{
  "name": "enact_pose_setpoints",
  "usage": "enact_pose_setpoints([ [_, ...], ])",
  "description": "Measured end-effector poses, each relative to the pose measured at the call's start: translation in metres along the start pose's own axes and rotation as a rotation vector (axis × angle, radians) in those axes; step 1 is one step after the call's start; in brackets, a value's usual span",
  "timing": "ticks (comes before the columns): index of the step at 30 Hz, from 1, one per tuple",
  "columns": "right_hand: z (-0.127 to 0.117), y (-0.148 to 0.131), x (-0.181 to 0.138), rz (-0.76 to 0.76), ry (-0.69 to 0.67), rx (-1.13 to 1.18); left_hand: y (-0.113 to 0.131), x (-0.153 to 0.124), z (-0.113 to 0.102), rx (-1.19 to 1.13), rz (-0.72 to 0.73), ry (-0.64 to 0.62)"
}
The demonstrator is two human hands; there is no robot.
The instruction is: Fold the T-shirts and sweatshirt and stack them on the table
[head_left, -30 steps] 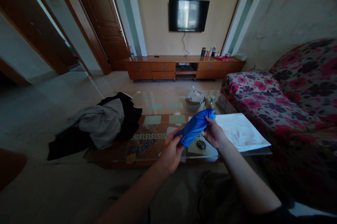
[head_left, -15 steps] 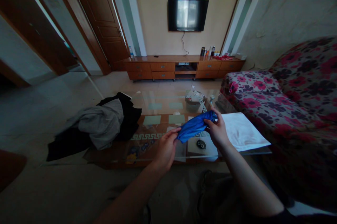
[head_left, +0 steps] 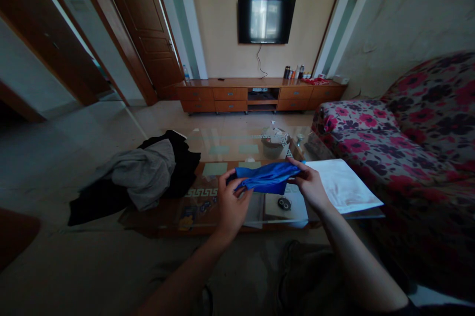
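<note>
Moved since half a second ago: blue cloth (head_left: 265, 177), now leveller and spread wider. Held above glass surface (head_left: 222, 137), pinched near opposite ends by left grip (head_left: 233, 202) and right grip (head_left: 309, 184). Nearby: grey garment (head_left: 148, 167) leftward; white cloth (head_left: 345, 184) rightward, partly hidden behind right grip.

Over the glass table (head_left: 202, 192), the left hand (head_left: 233, 202) and right hand (head_left: 308, 182) are bare; nearer than it, a dark sleeve (head_left: 413, 309) meets the right forearm (head_left: 359, 256), with dim, perhaps olive trousers (head_left: 315, 271).
</note>
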State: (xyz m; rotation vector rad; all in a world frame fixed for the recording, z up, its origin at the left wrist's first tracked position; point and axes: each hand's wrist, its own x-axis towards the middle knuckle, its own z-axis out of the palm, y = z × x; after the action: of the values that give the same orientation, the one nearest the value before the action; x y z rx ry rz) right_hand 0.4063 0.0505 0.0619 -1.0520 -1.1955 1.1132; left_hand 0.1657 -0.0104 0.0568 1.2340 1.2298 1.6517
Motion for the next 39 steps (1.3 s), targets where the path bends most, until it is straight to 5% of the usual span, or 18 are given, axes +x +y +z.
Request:
enact_pose_setpoints([
  [16,-0.011,-0.003,-0.006,-0.443,-0.015,-1.174,0.009,0.026,-0.02,0.327,0.153,-0.177],
  [20,-0.021,-0.009,-0.002,-0.463,-0.145,-1.159,0.014,0.03,-0.021,0.293,0.113,-0.171],
  [27,-0.049,-0.027,0.014,-0.105,-0.469,-0.805,0.029,0.043,-0.014,0.352,0.147,-0.241],
  [32,-0.081,-0.065,0.06,-0.015,-0.499,-0.847,0.039,0.082,0.025,0.382,0.13,-0.419],
  [35,-0.109,-0.092,0.099,-0.142,-0.246,-0.943,0.051,0.112,0.068,0.373,0.159,-0.43],
  [39,-0.156,-0.119,0.13,-0.317,0.025,-1.032,0.072,0.13,0.131,0.359,0.387,-0.356],
])
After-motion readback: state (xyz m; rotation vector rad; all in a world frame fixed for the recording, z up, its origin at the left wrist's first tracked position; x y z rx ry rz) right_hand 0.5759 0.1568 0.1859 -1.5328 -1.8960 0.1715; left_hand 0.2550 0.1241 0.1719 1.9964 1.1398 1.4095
